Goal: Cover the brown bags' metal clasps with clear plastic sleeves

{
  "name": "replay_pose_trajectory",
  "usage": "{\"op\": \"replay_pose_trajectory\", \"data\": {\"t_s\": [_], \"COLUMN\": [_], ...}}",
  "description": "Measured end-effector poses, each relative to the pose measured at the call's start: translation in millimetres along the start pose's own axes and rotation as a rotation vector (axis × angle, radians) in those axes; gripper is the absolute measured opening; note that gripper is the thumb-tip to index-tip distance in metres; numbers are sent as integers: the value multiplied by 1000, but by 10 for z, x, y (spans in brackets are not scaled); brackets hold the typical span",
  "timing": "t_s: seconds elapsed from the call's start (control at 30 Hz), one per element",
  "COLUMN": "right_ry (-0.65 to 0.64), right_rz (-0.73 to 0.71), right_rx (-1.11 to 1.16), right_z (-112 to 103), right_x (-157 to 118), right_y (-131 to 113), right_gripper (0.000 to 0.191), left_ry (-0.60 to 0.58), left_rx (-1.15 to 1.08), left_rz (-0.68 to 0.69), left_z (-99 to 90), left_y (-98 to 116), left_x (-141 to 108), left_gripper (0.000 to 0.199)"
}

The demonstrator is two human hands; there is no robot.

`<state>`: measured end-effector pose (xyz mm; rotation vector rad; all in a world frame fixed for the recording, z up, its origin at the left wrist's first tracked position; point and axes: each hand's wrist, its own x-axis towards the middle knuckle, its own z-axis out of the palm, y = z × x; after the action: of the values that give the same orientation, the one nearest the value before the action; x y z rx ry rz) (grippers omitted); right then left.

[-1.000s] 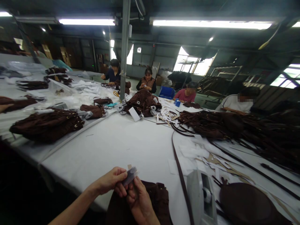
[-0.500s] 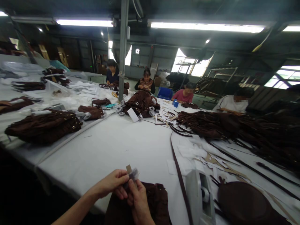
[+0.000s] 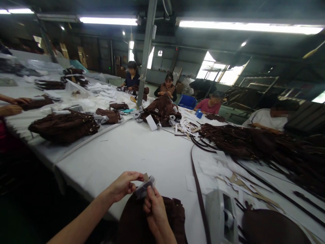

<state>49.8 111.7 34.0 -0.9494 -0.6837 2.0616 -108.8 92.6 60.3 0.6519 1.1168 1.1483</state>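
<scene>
Plastic film (image 3: 143,189), thin and crinkled, is pinched by fingers of the right hand (image 3: 155,204) above a brown fabric bag (image 3: 131,218); the left hand's (image 3: 124,185) fingers pinch a flat tan card (image 3: 146,177) at the film's edge. A smooth white desk (image 3: 114,159) stretches ahead, bordered rightward by a long flat strap (image 3: 197,183).

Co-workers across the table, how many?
4: one in dark blue, left of the pillar; right of it, one in a dotted vest, one in pink, and one in white, farthest right. Dim background may hide more.
</scene>
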Motion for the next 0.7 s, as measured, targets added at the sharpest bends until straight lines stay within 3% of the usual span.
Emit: {"op": "replay_pose_trajectory", "data": {"t_s": [0.23, 0.5, 0.7], "right_ry": [28, 118, 139], "right_rz": [-56, -172, -188], "right_rx": [-99, -262, -333], "right_z": [0, -41, 31], "right_x": [-1, 9, 9], "right_y": [42, 107, 62], "right_gripper": [49, 55, 52], "left_ry": [-10, 47, 109], "left_rx": [51, 142, 153], "left_rz": [29, 114, 178], "left_z": [129, 335, 367], "left_y": [-100, -201, -338], "left_x": [-19, 30, 124], "left_gripper": [43, 44, 38]}}
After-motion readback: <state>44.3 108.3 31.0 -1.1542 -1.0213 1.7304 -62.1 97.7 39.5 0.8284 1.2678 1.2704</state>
